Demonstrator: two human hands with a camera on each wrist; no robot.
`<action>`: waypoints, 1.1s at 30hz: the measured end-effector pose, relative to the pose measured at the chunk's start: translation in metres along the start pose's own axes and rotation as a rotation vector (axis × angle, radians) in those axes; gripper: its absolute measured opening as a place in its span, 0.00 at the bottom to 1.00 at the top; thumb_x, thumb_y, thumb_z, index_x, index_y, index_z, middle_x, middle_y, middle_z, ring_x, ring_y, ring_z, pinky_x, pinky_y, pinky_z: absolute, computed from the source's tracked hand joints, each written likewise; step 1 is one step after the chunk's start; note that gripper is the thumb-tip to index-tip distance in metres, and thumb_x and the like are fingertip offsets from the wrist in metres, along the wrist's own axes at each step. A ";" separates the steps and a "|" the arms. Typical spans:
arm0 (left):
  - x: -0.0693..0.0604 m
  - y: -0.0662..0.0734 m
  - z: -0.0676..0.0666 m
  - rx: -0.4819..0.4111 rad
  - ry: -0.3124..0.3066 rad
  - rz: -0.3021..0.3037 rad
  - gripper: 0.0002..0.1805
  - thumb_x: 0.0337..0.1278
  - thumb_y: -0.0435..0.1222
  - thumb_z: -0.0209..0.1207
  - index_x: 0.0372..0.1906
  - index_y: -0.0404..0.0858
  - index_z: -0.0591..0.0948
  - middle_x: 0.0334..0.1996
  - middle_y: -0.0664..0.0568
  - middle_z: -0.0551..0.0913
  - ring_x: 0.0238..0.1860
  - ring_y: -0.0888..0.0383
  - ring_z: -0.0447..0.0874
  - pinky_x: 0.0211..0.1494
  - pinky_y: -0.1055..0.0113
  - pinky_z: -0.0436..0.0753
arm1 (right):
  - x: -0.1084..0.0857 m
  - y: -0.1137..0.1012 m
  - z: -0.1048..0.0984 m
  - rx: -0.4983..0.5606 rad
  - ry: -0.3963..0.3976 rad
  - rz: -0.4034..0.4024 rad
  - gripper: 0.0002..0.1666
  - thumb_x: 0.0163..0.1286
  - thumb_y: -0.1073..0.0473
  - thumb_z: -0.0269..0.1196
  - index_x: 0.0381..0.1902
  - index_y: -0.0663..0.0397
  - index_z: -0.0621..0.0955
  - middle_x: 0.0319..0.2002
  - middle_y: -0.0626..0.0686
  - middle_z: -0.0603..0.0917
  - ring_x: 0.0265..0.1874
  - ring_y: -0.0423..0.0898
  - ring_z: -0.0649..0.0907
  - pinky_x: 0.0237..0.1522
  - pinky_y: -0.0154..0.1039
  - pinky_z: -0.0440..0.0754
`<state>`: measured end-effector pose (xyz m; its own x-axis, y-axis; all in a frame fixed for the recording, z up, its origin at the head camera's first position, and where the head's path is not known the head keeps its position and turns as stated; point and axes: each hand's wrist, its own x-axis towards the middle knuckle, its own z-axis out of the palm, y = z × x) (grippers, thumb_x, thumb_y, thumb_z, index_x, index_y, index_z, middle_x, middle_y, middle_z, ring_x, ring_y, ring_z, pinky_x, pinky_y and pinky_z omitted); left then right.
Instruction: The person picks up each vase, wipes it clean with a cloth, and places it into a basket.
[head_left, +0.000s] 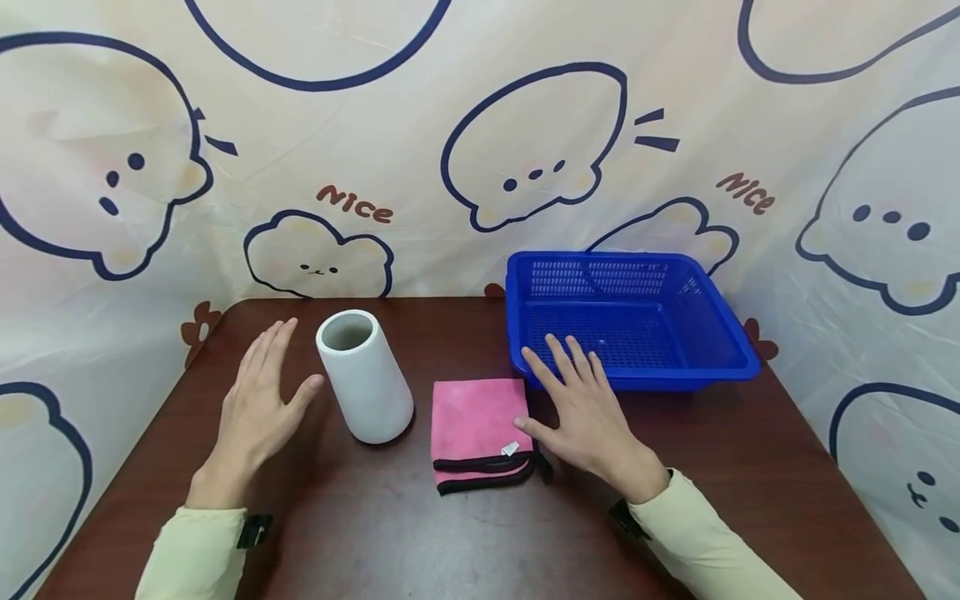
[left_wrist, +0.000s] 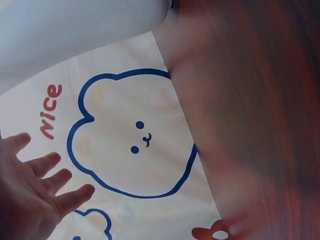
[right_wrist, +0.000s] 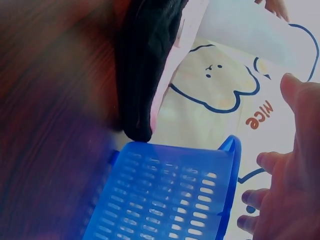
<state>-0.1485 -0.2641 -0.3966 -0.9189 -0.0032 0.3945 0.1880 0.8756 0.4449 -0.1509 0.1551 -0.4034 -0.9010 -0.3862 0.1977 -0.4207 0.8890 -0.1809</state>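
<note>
My left hand (head_left: 258,404) hovers left of a white tapered vase (head_left: 367,387), its fingers extended and thumb spread toward it, holding nothing. In the left wrist view the vase (left_wrist: 75,35) fills the upper left corner, apart from the hand (left_wrist: 35,195). A folded pink cloth (head_left: 478,421) with black edging and a small white tag lies at the middle of the table. Over its right side my right hand (head_left: 585,417) spreads its fingers, near the front of a blue plastic basket (head_left: 637,379). The right wrist view shows the cloth's black edge (right_wrist: 145,75) beside the perforated basket wall (right_wrist: 165,195).
The dark brown wooden table (head_left: 360,533) has a rounded far left corner. Behind it and at both sides hangs a pale curtain (head_left: 420,150) with blue cartoon outlines. The basket stands at the back right, close to the curtain.
</note>
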 end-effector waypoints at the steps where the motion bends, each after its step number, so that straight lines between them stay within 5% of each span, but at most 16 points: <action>1: 0.000 0.000 0.000 -0.001 0.002 0.001 0.46 0.65 0.60 0.56 0.82 0.52 0.51 0.80 0.40 0.55 0.80 0.37 0.50 0.66 0.22 0.60 | 0.000 -0.001 0.001 0.000 -0.003 -0.001 0.55 0.64 0.24 0.58 0.82 0.31 0.51 0.83 0.54 0.50 0.82 0.61 0.47 0.79 0.67 0.45; 18: 0.003 0.013 0.004 0.000 0.053 0.064 0.46 0.61 0.57 0.63 0.80 0.52 0.58 0.76 0.42 0.65 0.74 0.37 0.64 0.59 0.25 0.70 | 0.000 -0.023 0.008 0.019 0.034 -0.106 0.53 0.66 0.25 0.58 0.81 0.34 0.54 0.82 0.55 0.53 0.82 0.60 0.50 0.79 0.64 0.50; 33: 0.005 0.019 0.011 -0.030 0.014 0.076 0.51 0.52 0.57 0.69 0.79 0.50 0.60 0.73 0.42 0.69 0.71 0.38 0.67 0.59 0.27 0.72 | -0.003 -0.037 0.020 0.069 0.011 -0.200 0.51 0.65 0.28 0.62 0.80 0.36 0.59 0.81 0.55 0.56 0.81 0.59 0.53 0.80 0.62 0.48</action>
<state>-0.1533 -0.2423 -0.3952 -0.8967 0.0559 0.4392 0.2677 0.8586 0.4372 -0.1348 0.1186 -0.4162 -0.7976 -0.5504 0.2466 -0.5978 0.7756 -0.2026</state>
